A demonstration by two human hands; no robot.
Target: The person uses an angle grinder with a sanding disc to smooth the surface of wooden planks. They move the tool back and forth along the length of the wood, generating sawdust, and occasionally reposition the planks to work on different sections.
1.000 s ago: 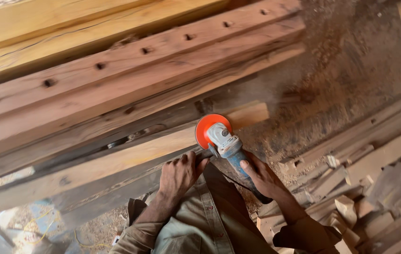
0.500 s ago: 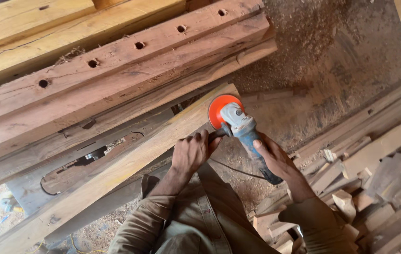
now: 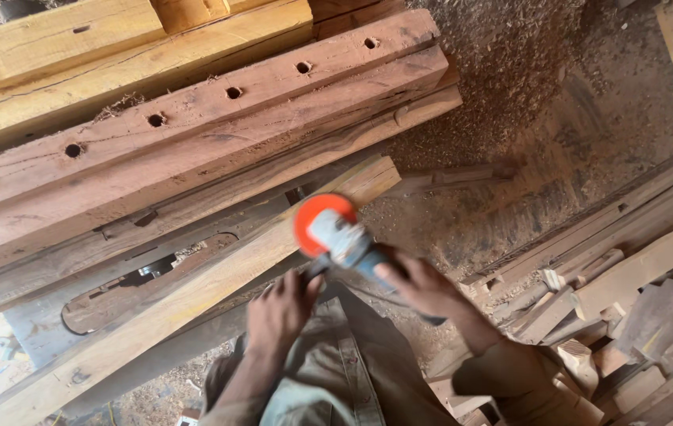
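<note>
In the head view, the person is gripping a grinder [image 3: 344, 241] with both hands, and its orange disc guard [image 3: 317, 217] is sitting against the upper face of a pale plank [image 3: 194, 296] that is running diagonally from the lower left up toward the middle. The right hand [image 3: 415, 285] is wrapping closed around the blue body of the tool, likely to steer and carry its weight, while the left hand [image 3: 277, 312] is closing on the side handle just below the disc, which would be steadying the tool against kickback. The plank is lying tilted across darker timber, so its top face is being presented to the disc. Beyond it, a reddish beam [image 3: 194, 150] with a row of 6 drilled holes is lying alongside, with a yellow beam [image 3: 115, 55] behind that. Sawdust [image 3: 510, 71] is covering the floor at the upper right, and a heap of offcuts [image 3: 613, 300] is crowding the person's right side, close to the elbow.
</note>
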